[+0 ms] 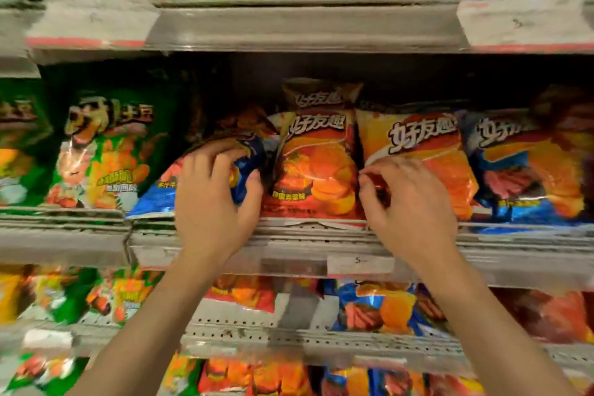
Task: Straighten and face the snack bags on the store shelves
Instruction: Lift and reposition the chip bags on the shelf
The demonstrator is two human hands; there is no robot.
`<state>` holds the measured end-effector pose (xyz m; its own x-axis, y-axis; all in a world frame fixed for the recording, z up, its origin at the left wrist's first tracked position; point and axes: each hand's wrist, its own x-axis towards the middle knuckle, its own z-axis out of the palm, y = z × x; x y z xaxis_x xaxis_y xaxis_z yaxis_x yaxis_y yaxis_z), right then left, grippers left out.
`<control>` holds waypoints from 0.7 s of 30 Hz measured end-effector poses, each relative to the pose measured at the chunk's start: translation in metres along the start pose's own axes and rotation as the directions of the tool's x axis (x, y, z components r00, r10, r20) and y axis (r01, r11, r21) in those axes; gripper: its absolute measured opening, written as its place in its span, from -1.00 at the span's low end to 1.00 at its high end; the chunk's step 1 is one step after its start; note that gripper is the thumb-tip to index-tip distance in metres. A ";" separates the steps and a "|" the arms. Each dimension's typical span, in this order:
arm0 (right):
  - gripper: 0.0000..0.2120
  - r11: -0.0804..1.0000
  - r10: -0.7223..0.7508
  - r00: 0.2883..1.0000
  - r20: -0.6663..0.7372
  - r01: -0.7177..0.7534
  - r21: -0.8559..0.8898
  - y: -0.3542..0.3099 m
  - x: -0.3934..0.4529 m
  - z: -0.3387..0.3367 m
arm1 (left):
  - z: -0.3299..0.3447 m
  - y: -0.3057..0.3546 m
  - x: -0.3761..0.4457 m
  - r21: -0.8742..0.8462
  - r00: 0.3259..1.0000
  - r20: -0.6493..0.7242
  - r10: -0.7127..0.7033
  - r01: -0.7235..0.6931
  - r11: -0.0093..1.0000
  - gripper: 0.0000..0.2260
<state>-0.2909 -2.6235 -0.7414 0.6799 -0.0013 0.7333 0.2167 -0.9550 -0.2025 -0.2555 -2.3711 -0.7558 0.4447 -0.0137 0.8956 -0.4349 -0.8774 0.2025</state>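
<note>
— Where are my hands right now?

— My left hand (215,193) is clenched on the slumped blue bag (205,170), fingers over its crumpled top and thumb on its right side, just left of the red bag (316,167). My right hand (408,199) is pinching the lower left corner of the orange bag (418,151), just right of that red bag, with the fingertips drawn together on the foil.

— How much is done?

— I'd say we're mid-row. The red bag stands upright and faces out. The blue one to its left leans hard and is creased, so it needs standing up. The orange one tilts a little. Further right of the red bag, another blue bag (520,170) looks roughly faced. Well left of it, the green bags (109,145) look upright, though blur hides detail. The shelves below look jumbled and, I'd judge, untouched.

— Room to move?

— Tight. The shelf lip (289,235) runs directly under the red bag and both wrists cross it. The upper shelf edge (305,29) sits above, leaving a dark gap over the bag tops. Behind the red bag there's a second one (321,93), so pushing back is limited.
</note>
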 end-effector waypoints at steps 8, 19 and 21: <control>-0.75 1.000 -0.021 0.999 0.025 0.021 -0.019 -0.001 -0.001 -0.003 | 0.000 0.000 -0.001 0.041 1.000 -0.002 0.003 -0.003 0.999 -0.72; -0.72 1.000 0.006 0.998 0.062 -0.005 -0.016 -0.004 0.001 -0.011 | -0.004 0.030 0.023 0.115 0.970 0.234 0.068 -0.097 0.989 -0.63; -0.74 0.999 0.011 0.998 0.065 -0.013 0.038 -0.003 0.002 -0.011 | 0.002 0.039 0.028 0.115 0.948 0.318 0.032 -0.072 0.991 -0.56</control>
<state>-0.2981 -2.6242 -0.7319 0.7261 0.0074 0.6876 0.2339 -0.9430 -0.2368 -0.2581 -2.4066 -0.7233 0.6565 -0.1934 0.7291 -0.3726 -0.9236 0.0905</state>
